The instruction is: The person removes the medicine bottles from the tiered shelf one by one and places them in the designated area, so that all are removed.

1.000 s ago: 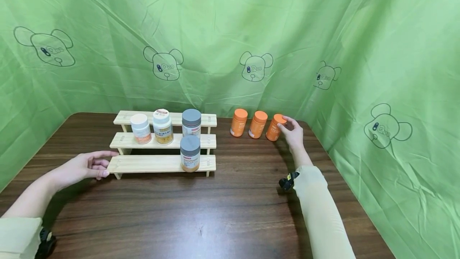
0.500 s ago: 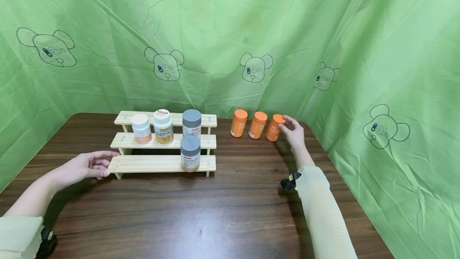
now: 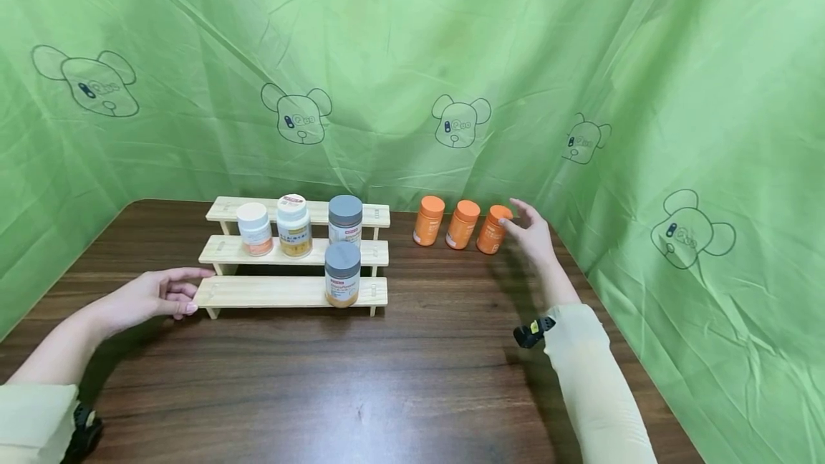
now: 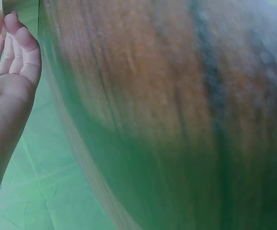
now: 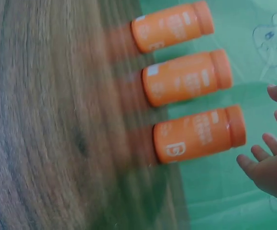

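Standing upright near the bench's (image 3: 438,378) far edge: rightmost orange bottle (image 3: 491,232), end of a row of three. Right hand (image 3: 533,238) just beside its lid (image 5: 236,125), grip wide, holding nothing; thumb and lid overlap in the head view, but the right wrist view shows a gap. Left hand (image 3: 150,297) has a narrow grip on the left end of the three-tier wooden rack (image 3: 271,293). Bottle looks smooth, stiff plastic; probably light, perhaps slippery, unlikely to break. Best hold, by judgement: round the body below the lid, minding the middle orange bottle (image 3: 462,226). Contents hidden; small print unreadable. Front grey-lidded jar (image 3: 342,279) partly covers the rear grey-lidded jar (image 3: 345,213). Left wrist view cuts off nearly all the rack.
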Demonstrator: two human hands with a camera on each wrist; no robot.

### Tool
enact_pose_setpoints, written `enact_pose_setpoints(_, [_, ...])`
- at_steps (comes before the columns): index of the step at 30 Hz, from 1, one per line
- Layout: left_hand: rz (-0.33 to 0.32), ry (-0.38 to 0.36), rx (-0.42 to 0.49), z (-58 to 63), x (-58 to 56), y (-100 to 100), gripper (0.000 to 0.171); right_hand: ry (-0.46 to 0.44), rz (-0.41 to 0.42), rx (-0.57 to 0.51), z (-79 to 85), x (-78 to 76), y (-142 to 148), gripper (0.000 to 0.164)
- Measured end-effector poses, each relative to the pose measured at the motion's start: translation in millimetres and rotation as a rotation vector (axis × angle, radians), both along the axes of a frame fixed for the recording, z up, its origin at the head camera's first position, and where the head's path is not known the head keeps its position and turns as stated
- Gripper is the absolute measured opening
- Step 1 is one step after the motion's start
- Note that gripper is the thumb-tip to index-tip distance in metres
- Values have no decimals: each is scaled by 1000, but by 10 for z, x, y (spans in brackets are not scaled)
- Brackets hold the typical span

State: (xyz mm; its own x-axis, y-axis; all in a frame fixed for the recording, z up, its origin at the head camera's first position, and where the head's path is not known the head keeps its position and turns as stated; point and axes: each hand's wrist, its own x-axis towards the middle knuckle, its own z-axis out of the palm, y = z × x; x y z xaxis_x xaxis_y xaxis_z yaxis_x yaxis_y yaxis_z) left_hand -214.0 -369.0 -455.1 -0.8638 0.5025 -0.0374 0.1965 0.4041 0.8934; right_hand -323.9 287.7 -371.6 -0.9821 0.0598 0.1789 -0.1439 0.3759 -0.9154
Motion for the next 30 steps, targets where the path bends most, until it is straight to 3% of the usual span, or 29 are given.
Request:
enact_pose_setpoints(5, [-7,5,-6,-6,-24,-2,61,-28,22,-9,153,139,-116,63])
enact_pose_setpoints(14, [-16,0,0,-13,-23,-10,60,2,69,-1,166,191,-219,64])
enact_pose_setpoints(23, [-32,-9,37,-5,-19,-23,60,47,155,-13,447,586,-597,60])
enact_pose_setpoints(30, [-24,-11,30,-8,-13,-16,60,74,177,-50,374,624,-784,56])
